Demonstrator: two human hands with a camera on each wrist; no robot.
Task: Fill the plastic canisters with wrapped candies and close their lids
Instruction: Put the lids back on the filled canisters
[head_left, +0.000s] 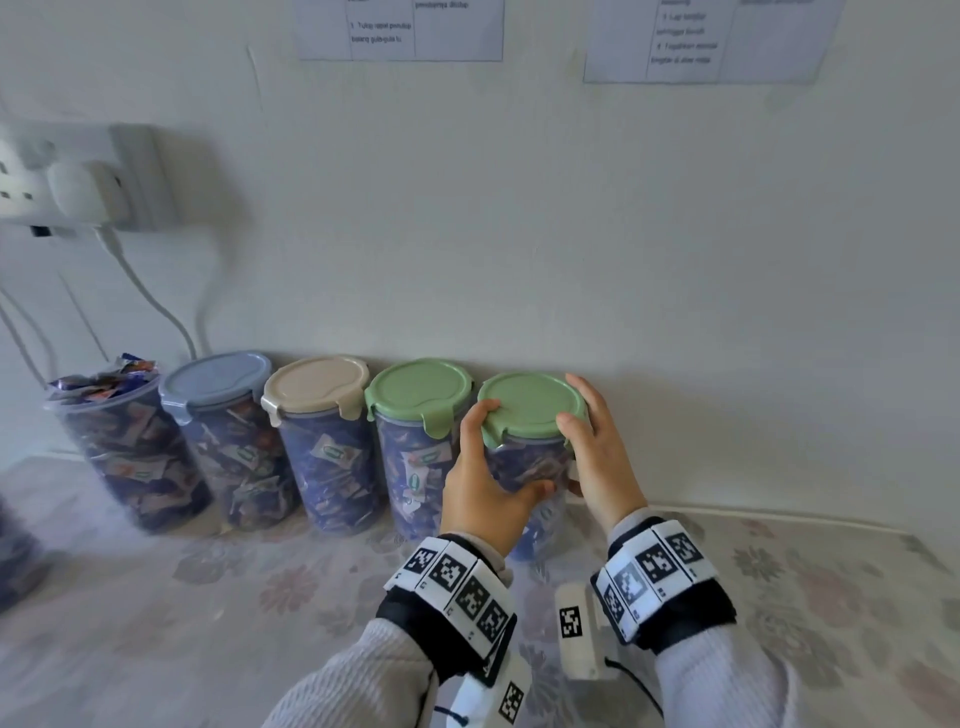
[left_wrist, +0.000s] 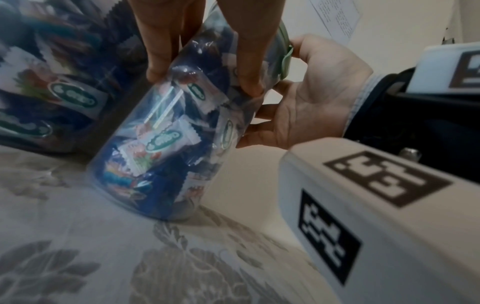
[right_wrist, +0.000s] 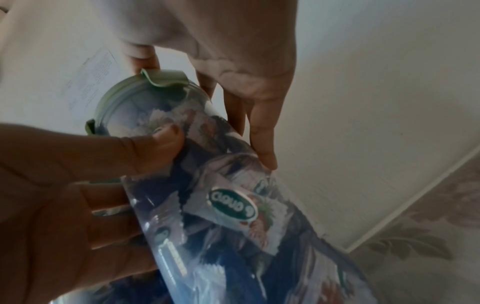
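Five clear canisters of wrapped candies stand in a row against the wall. The rightmost canister (head_left: 530, 467) carries a green lid (head_left: 530, 408), and both hands hold it. My left hand (head_left: 488, 462) wraps its left side, thumb across the front. My right hand (head_left: 592, 441) curls round the right side, thumb on a lid latch (right_wrist: 166, 79). The wrist views show the same canister (left_wrist: 166, 144) (right_wrist: 233, 216) resting on the cloth. To its left stand canisters with a green lid (head_left: 418, 389), a beige lid (head_left: 317, 382) and a blue lid (head_left: 215, 376). The leftmost canister (head_left: 124, 452) has no lid and is heaped with candies.
A flowered tablecloth (head_left: 208, 623) covers the table, which ends at the wall behind the row. A wall socket with a plug (head_left: 78, 187) and hanging cables (head_left: 150, 301) sits upper left. Printed sheets (head_left: 400, 28) are stuck on the wall. A dark blurred object (head_left: 13, 556) lies at the left edge.
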